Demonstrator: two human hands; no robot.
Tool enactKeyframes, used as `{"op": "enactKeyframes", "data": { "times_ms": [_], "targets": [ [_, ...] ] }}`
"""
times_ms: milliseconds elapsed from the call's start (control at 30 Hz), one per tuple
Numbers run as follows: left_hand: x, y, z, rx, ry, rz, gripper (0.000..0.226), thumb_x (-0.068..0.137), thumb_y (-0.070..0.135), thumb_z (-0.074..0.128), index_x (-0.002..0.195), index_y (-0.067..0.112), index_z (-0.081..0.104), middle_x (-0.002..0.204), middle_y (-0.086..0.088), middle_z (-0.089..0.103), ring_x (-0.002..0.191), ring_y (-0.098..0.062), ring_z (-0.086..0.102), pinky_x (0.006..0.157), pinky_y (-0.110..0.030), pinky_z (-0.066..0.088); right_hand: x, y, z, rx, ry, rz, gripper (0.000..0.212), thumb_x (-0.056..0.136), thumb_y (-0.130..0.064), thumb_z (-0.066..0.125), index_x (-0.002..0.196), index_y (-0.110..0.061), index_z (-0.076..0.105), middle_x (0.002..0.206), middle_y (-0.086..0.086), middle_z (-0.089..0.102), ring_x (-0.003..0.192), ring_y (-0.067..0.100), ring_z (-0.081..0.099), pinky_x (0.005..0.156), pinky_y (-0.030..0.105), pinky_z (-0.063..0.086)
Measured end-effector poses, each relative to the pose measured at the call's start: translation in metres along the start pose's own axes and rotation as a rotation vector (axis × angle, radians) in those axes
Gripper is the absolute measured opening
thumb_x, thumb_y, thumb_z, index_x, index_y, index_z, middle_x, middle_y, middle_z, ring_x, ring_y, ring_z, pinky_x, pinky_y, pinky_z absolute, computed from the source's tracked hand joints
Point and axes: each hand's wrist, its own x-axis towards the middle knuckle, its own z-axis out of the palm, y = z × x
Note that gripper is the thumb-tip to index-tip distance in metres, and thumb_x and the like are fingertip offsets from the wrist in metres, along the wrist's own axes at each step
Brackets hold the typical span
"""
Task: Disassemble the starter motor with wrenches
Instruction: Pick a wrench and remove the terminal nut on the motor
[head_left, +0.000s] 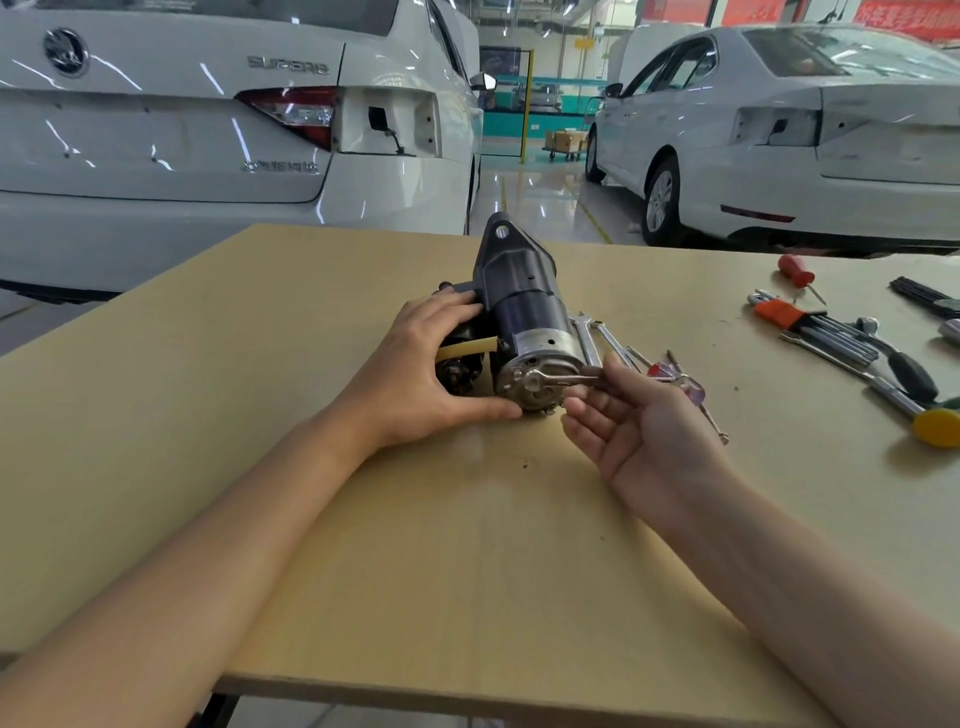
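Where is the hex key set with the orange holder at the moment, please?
In the head view, the hex key set lies on the table at the far right, just nearer than the red-handled screwdriver.

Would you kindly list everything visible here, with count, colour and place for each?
starter motor: one, black with a silver end cap, table centre
wrench: one, silver, on the end cap
spare wrenches: about two, silver, right of the motor
red screwdriver: one, far right
hex key set: one, orange holder, right
yellow-headed tool: one, right edge
table: one, tan
cars: two, white, behind the table
left hand: one, grips the motor
right hand: one, pinches the wrench
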Motion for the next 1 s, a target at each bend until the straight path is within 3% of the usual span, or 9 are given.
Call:
{"op": "enactKeyframes", "data": {
  "times_ms": [333, 667, 800, 1000],
  "targets": [
    [0.0007, 0.0069, 0.0013, -0.045, 0.056, -0.030, 0.105, 0.048, 0.073, 0.065, 0.136, 0.017, 0.054, 0.144, 0.009, 0.046, 0.137, -0.007, 0.033, 0.115, -0.027, 0.029, -0.0011, 0.0000, 0.0035, -0.010, 0.021, -0.029, 0.013, 0.091, -0.010, 0.060, 0.080, -0.002, 0.062, 0.063, 0.013, 0.069, 0.052, 0.018, 0.068, 0.050, 0.026, 0.057],
    [0.0007, 0.0077, 0.0028, -0.052, 0.065, -0.011, 0.098, 0.052, 0.071, 0.066, 0.134, 0.019, 0.056, 0.143, 0.012, 0.047, 0.136, -0.007, 0.034, 0.112, -0.023, 0.029, -0.0052, -0.0020, 0.0038, -0.012, 0.031, -0.007, 0.004, 0.087, -0.001, 0.061, 0.085, 0.001, 0.063, 0.075, 0.020, 0.072, 0.063, 0.024, 0.072, 0.053, 0.030, 0.059],
    [0.0011, 0.0075, 0.0037, -0.073, 0.084, -0.007, 0.091, 0.054, 0.068, 0.068, 0.132, 0.022, 0.057, 0.137, 0.018, 0.046, 0.135, -0.007, 0.035, 0.108, -0.015, 0.027, -0.0043, -0.0006, 0.0022, -0.006, 0.020, -0.004, 0.005, 0.089, -0.001, 0.058, 0.089, 0.002, 0.062, 0.079, 0.022, 0.072, 0.065, 0.026, 0.073, 0.052, 0.030, 0.059],
    [0.0012, 0.0049, 0.0050, -0.058, 0.130, -0.016, 0.077, 0.060, 0.051, 0.083, 0.128, 0.020, 0.062, 0.141, 0.008, 0.052, 0.135, -0.008, 0.039, 0.112, -0.033, 0.036, -0.0042, -0.0020, -0.0001, 0.017, 0.029, 0.028, 0.008, 0.090, 0.000, 0.057, 0.096, 0.003, 0.061, 0.082, 0.023, 0.072, 0.066, 0.026, 0.073, 0.054, 0.032, 0.060]
  ]
}}
